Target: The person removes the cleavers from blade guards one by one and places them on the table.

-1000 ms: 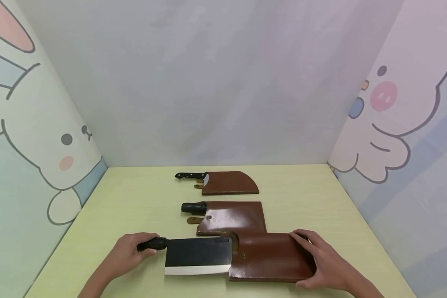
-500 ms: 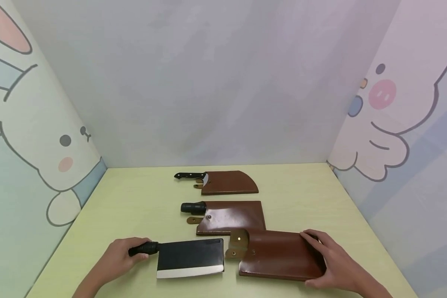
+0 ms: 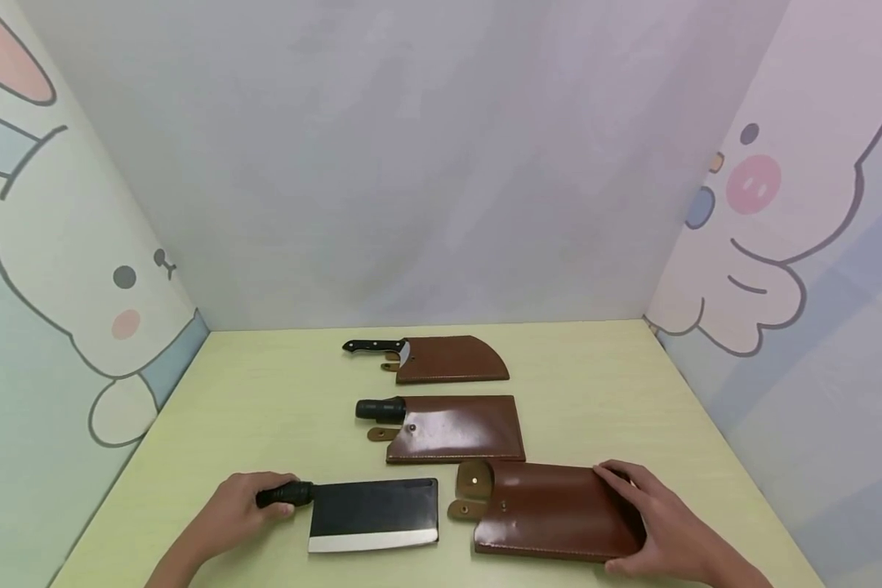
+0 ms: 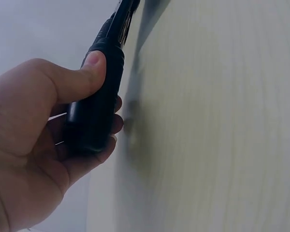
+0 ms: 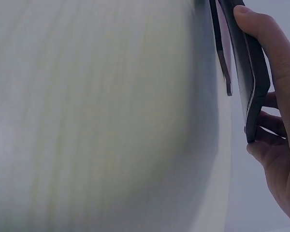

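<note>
The cleaver [image 3: 373, 514] has come fully out of the brown sheath [image 3: 554, 510] and now lies flat on the table [image 3: 265, 408], just left of it with a gap between. The left hand [image 3: 238, 514] grips the black handle, fingers curled round it. The right hand [image 3: 657, 523] clasps the sheath's far end, thumb on top. Beyond the sheath lie two more sheathed knives [image 3: 441, 426].

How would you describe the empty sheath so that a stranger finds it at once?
On the pale green table, three brown sheaths lie in a column. Take the nearest one, at the front right under the right hand. Unlike the other two, no knife handle sticks out of it; its bare cleaver lies apart on its left.
</note>
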`<state>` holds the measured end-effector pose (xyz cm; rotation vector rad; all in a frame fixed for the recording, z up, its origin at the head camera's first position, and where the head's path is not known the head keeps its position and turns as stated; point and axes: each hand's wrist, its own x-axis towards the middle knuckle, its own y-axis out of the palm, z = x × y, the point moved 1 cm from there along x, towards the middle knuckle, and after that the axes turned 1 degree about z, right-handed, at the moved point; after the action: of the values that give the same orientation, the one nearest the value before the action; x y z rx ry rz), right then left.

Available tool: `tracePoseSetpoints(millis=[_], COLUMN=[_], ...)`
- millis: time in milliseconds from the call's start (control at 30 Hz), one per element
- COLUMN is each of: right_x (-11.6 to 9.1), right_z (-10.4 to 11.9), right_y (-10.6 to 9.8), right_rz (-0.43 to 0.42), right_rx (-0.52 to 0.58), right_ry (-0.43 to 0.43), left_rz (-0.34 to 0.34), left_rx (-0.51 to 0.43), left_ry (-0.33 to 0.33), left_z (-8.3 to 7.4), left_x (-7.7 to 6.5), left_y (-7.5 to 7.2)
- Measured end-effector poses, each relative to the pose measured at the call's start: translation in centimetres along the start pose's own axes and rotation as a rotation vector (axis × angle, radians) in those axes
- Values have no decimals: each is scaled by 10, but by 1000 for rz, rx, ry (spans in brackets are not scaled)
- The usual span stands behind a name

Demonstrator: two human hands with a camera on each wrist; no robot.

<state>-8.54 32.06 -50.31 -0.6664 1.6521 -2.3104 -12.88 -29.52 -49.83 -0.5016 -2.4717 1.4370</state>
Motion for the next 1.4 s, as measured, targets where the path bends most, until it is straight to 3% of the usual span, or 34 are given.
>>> tracePoseSetpoints(millis=[467,700,900,1133,1400], right_x=[1,3,5,17,58], right_z=[-2,-5,-6,-6,-5], right_y=[5,10,12,-1,-17], right_rz=[37,98,157,132,53], right_rx=[-11,-23,-18,-43,-22], right_ry=[22,51,45,-35,-52], left_rz=[87,48,-2,-76,-164], left_rx=[-2,50,48,47,96], left_ry=[-67,-43,-97,-107,-21], left_z=[1,-2,-8,-22,-41], left_x=[5,3,10,34,75], left_y=[0,4,4,4,7])
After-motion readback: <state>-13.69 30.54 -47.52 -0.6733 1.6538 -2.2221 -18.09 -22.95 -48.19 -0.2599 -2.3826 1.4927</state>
